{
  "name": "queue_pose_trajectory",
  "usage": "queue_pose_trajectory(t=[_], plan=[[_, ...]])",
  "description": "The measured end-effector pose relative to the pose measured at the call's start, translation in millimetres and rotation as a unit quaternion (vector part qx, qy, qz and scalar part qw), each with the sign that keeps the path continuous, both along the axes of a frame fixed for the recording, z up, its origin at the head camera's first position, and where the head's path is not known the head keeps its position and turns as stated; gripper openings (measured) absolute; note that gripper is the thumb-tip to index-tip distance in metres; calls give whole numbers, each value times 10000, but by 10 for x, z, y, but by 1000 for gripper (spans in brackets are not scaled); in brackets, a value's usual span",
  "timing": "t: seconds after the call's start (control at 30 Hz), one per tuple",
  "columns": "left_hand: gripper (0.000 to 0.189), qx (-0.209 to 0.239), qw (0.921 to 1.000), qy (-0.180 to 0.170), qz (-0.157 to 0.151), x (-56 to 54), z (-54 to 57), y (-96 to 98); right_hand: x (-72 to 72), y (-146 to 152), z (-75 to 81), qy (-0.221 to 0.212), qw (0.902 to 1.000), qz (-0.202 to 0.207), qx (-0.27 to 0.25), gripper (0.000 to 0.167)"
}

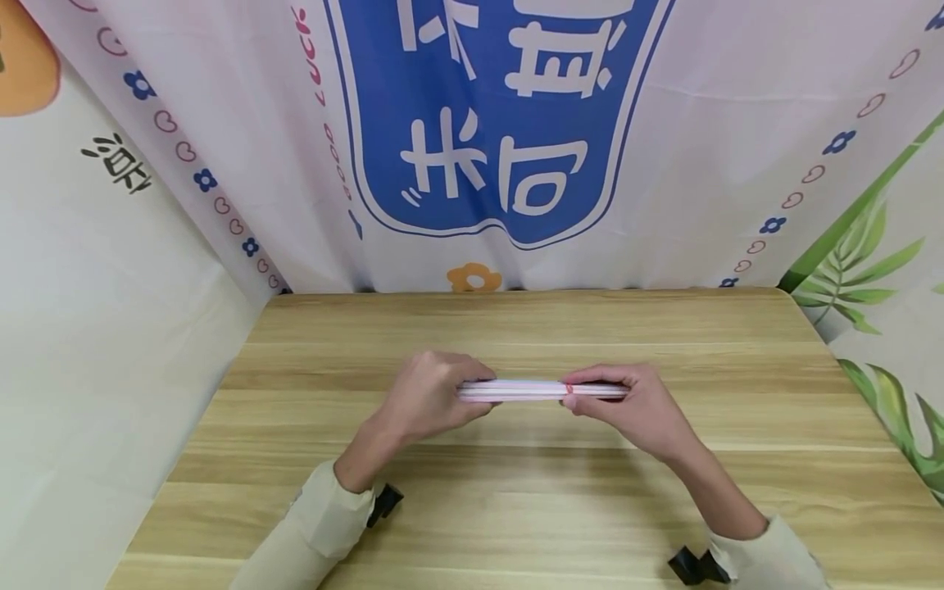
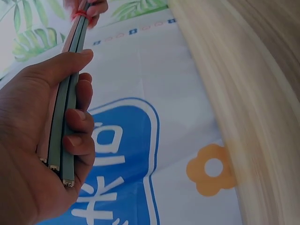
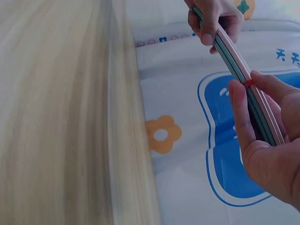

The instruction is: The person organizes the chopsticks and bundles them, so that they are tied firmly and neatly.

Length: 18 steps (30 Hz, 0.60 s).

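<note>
Both hands hold a bundle of several long flat sticks [image 1: 527, 390], pink and grey-green, level above the wooden table [image 1: 516, 508]. My left hand [image 1: 431, 397] grips the bundle's left end [image 2: 63, 126] with thumb on top and fingers curled under. My right hand [image 1: 627, 406] pinches the right part of the bundle [image 3: 248, 101], where a thin red rubber band [image 1: 569, 388] wraps the sticks beside the thumb; the red rubber band [image 3: 247, 84] shows in the right wrist view, and the red band [image 2: 80, 14] again at the far end in the left wrist view.
A printed cloth backdrop [image 1: 487, 139] with a blue sign hangs behind the table, with an orange flower [image 1: 474, 279] at its foot. Leaf-patterned cloth [image 1: 878, 279] stands on the right, pale cloth [image 1: 88, 328] on the left. Black wrist mounts [image 1: 385, 501] sit at both cuffs.
</note>
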State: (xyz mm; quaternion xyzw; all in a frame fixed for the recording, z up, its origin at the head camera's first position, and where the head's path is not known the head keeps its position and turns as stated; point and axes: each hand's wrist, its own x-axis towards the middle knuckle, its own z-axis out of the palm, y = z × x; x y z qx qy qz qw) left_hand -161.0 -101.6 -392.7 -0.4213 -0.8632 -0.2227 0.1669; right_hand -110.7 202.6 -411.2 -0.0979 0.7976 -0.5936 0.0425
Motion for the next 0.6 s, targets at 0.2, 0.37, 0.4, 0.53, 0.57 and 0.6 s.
queue_pose_trajectory(t=[0.2,0.37,0.4,0.53,0.57,0.6], plan=[[21,-39,10000,-1,32,32,-20,35,7,-75,-32,-100,9999,-110,42,35],[21,25,9999,-104,99,37,-24,45,17,-28,12,296,9982,-97,521,42],[22,49,9998,-116,121,35,-23,45,23,-10,27,456,9967,-98,658,41],[23,126,9996,-128,209,29,-17,39,34,35,64,1209,9854,-84,1192,26],[23,117,9996,-105,218,29,-16,37,36,34,64,1387,9816,-70,1310,23],[23,101,9997,-89,217,29,-17,36,35,30,55,1552,9779,-58,1398,21]])
